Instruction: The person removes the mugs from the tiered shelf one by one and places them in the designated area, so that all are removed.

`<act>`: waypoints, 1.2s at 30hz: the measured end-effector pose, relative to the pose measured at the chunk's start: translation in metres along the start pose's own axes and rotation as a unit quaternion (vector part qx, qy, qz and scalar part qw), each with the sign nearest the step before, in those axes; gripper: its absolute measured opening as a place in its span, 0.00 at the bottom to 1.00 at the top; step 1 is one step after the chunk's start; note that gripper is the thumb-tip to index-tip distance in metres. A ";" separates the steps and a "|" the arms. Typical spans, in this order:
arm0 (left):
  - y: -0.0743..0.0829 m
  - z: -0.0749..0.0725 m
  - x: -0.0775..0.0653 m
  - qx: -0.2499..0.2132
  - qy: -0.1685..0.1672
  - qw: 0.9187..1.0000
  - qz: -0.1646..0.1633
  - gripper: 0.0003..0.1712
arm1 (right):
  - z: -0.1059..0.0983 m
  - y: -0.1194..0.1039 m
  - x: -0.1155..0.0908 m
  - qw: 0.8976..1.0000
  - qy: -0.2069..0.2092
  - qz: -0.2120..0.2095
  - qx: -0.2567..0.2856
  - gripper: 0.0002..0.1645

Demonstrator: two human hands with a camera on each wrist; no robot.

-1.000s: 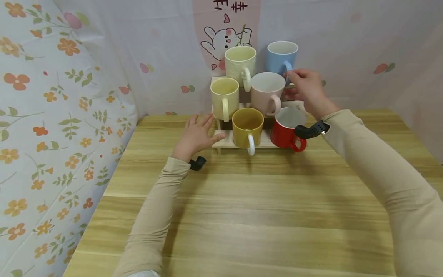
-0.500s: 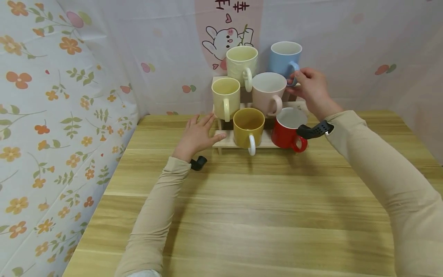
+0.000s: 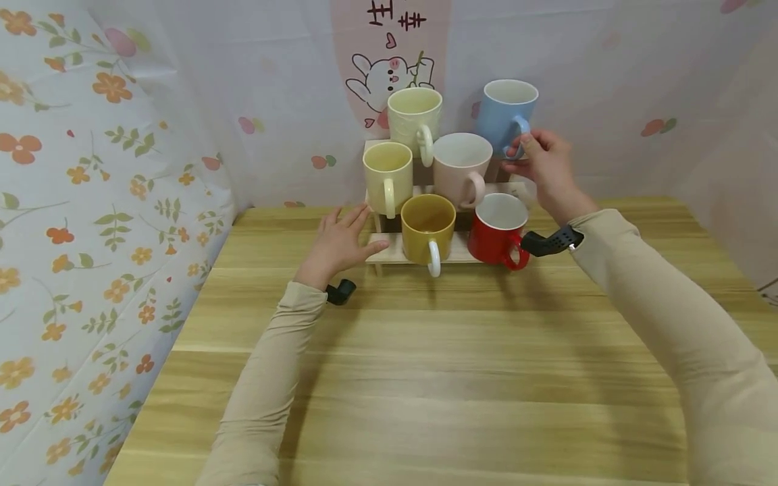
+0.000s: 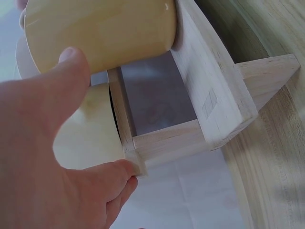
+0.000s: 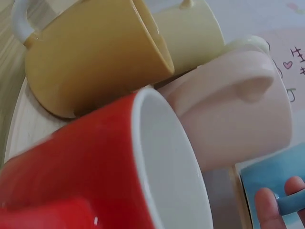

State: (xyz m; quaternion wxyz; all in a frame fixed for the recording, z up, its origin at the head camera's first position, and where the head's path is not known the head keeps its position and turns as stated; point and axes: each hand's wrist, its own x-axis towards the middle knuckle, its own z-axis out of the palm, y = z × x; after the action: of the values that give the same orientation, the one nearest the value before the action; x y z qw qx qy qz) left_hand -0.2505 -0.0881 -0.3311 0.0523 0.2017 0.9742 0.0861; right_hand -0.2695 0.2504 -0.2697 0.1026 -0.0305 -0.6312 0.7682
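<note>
Blue mug (image 3: 491,125): close to upright, at the right end of the top step of the wooden rack (image 3: 394,255); whether its base bears on the wood, you cannot tell.
Right hand (image 3: 547,165): your thumb and fingers pinch the handle (image 5: 289,204), to one side of the mug's weight — a weak pinch could let the mug twist or tip, perhaps past the end of the step.
Left hand (image 3: 340,246): fingers spread, grasping nothing, tips at the rack's left edge beside the yellow mug (image 3: 375,182); a push there could shift the rack and unsettle every mug on it.
Pink mug (image 3: 450,179): one step lower, to the left; a dip of the blue mug could knock its rim.
Red mug (image 3: 483,236): on the bottom step, near your wrist strap (image 3: 550,241) — a lowered forearm could catch its rim or handle.
Materials: glossy, apparently ceramic mugs, likely to chip; pale grained wood; smooth, streaked tabletop (image 3: 425,371); creased printed cloth (image 3: 273,88) behind.
Shapes: near-cylinders with looped handles; the cream mug (image 3: 404,128) carries raised relief, the mustard mug (image 3: 419,239) a white handle.
</note>
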 end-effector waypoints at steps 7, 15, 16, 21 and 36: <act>-0.002 -0.002 0.000 -0.005 -0.006 1.000 0.003 0.49 | -0.018 -0.002 -0.004 0.999 -0.003 -0.029 0.043 0.07; -0.001 -0.003 0.001 -0.007 -0.005 1.000 -0.002 0.48 | -0.047 -0.009 -0.008 0.997 0.018 -0.050 0.056 0.07; -0.001 -0.003 0.001 -0.006 -0.006 1.000 -0.003 0.48 | -0.050 -0.010 -0.009 0.997 0.021 -0.051 0.055 0.07; -0.001 -0.003 0.000 -0.005 -0.010 1.000 -0.004 0.49 | -0.062 -0.009 -0.012 0.996 0.035 -0.049 0.063 0.08; -0.004 -0.002 -0.002 -0.008 -0.010 1.000 0.003 0.49 | -0.088 0.027 -0.022 0.998 0.044 -0.031 0.040 0.08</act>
State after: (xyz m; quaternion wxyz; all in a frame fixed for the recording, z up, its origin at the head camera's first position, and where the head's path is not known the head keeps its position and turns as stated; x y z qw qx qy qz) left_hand -0.2506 -0.0922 -0.3301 0.0631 0.2048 0.9724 0.0925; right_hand -0.2358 0.3254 -0.3157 0.1552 -0.0408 -0.5957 0.7870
